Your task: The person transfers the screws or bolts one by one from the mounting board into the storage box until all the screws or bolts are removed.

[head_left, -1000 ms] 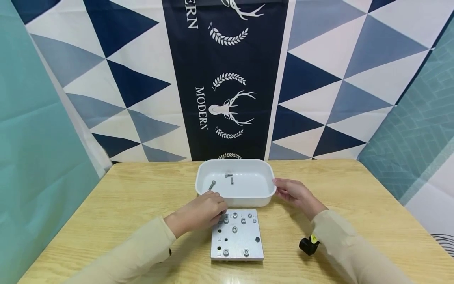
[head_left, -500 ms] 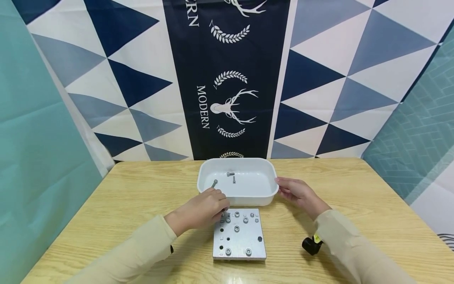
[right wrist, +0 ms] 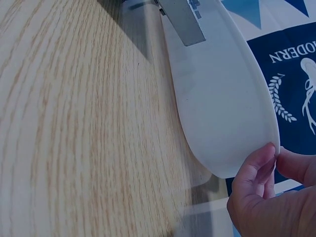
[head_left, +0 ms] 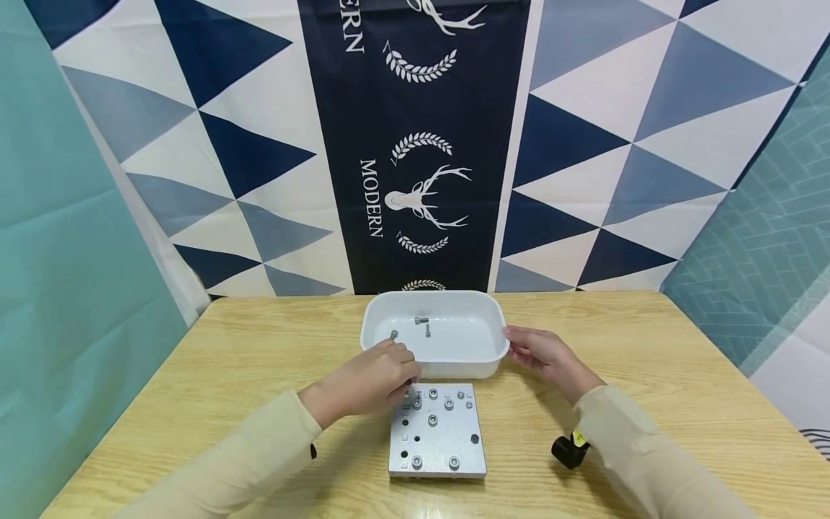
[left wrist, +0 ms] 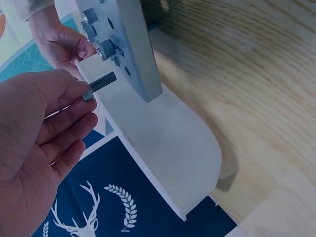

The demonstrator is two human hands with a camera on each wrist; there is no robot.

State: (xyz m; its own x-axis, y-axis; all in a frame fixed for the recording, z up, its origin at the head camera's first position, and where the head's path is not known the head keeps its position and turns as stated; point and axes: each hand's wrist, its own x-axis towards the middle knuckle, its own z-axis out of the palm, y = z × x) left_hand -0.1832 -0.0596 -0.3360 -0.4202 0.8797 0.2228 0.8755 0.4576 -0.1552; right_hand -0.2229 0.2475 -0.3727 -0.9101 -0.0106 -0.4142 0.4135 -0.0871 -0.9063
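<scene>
Between thumb and index finger my left hand [head_left: 366, 378] pinches a socket head bolt [left wrist: 102, 82] by its head. The bolt's thread points toward the metal plate [head_left: 444, 447] in the left wrist view, and its tip shows free. In the head view this hand is over the plate's far left corner. Several socket head bolts [head_left: 432, 420] stand in the plate, beside some dark holes. My right hand [head_left: 545, 353] pinches the right rim of a white plastic tray [head_left: 457, 370], thumb and fingers on either side of the wall [right wrist: 274, 133].
Inside the tray lie loose bolts [head_left: 421, 321], one partly hidden by my left hand. A black object with a yellow part [head_left: 569, 451] lies beside my right sleeve. The wooden table [head_left: 272, 324] ends at a patterned cloth backdrop [head_left: 421, 216].
My left hand has risen slightly and covers more of the left loose bolt in the tray. The view has shifted a little. My right hand stays on the rim.
</scene>
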